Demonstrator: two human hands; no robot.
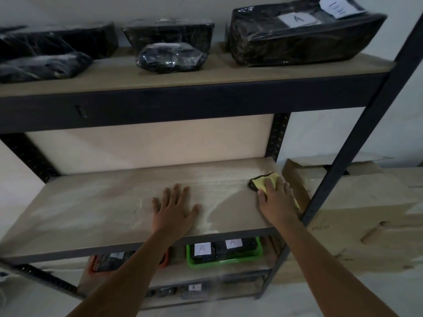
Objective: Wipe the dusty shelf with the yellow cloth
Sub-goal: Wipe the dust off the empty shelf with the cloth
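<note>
The dusty shelf is a pale wooden board in a dark metal rack, streaked with light dust that gathers in a ridge near its front edge. The yellow cloth, dark along one edge, lies at the shelf's far right corner. My right hand presses flat on the cloth and covers its near half. My left hand rests flat on the bare board near the middle, fingers spread, holding nothing.
The shelf above carries several black plastic-wrapped packages. Below, a green basket and an orange basket hold labelled items. A cardboard box stands right of the rack, behind the dark upright post.
</note>
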